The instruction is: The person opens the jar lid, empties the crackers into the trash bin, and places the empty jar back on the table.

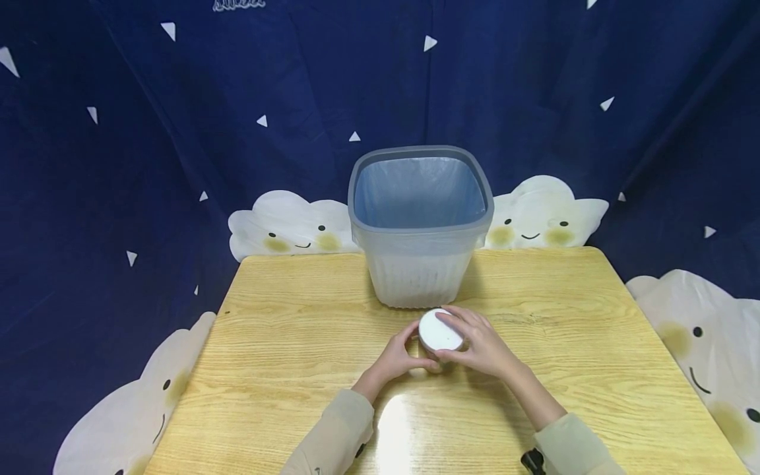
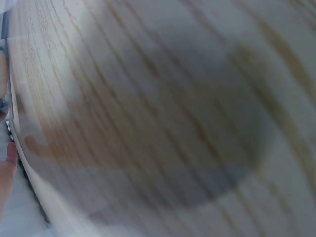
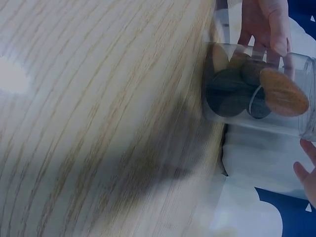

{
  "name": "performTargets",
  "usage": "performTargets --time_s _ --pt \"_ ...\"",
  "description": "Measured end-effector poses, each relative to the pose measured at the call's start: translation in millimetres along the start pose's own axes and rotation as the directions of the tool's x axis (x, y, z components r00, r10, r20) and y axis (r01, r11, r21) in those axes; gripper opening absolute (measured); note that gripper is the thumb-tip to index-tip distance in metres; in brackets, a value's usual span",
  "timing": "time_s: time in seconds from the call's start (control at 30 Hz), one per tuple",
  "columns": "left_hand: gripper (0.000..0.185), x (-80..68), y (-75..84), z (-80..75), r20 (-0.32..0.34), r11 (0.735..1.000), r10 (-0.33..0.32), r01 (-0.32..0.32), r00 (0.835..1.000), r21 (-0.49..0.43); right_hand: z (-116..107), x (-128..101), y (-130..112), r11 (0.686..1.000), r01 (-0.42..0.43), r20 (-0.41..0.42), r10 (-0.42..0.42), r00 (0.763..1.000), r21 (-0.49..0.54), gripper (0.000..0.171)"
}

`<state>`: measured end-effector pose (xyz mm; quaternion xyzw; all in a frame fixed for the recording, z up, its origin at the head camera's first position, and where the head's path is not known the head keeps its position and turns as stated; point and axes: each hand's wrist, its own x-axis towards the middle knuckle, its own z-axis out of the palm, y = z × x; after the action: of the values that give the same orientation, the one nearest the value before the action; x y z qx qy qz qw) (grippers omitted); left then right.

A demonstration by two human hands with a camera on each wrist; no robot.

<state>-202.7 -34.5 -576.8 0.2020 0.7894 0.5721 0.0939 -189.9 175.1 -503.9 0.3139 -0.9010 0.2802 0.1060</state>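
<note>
A clear jar point(image 3: 232, 118) of dark and brown stones point(image 3: 284, 94) stands upright on the table, capped by a white lid point(image 1: 438, 332). My left hand point(image 1: 399, 355) curls round the side of the jar, thumb toward me; the right wrist view also shows that left hand point(image 3: 269, 22) against the glass. From the right, my right hand point(image 1: 483, 343) grips the lid by its edge, with thumb and fingers spread about it. Only some fingertips of the right hand point(image 3: 308, 173) show in the right wrist view. The left wrist view catches mostly tabletop, with fingers at its left edge.
Just behind the jar stands a tall, translucent bin point(image 1: 421, 264) with a grey rim. The wooden table point(image 1: 285, 330) reaches out to both sides. A dark blue curtain point(image 1: 297, 79) with white triangles and smiling clouds hangs around the back and sides.
</note>
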Motion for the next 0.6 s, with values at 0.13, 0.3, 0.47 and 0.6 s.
performTargets --time_s 0.13,0.3,0.47,0.6 --pt "0.089 -0.3 0.1 -0.5 0.007 1.0 -0.003 0.003 1.0 -0.001 -2 0 1 1.0 0.002 0.019 -0.003 1.0 0.028 0.07" --pt "0.088 -0.7 0.3 -0.7 0.01 1.0 -0.003 0.003 1.0 0.001 -2 1 5 0.999 0.025 0.036 -0.027 0.999 0.04 0.069" --pt "0.087 -0.3 -0.6 -0.5 0.011 1.0 0.005 -0.005 1.0 0.005 -3 2 9 0.997 0.029 0.065 -0.033 0.997 0.065 0.07" --pt "0.087 0.1 -0.8 -0.5 0.011 1.0 0.005 -0.005 1.0 0.006 -4 4 11 0.995 0.03 0.089 -0.038 0.995 0.096 0.07"
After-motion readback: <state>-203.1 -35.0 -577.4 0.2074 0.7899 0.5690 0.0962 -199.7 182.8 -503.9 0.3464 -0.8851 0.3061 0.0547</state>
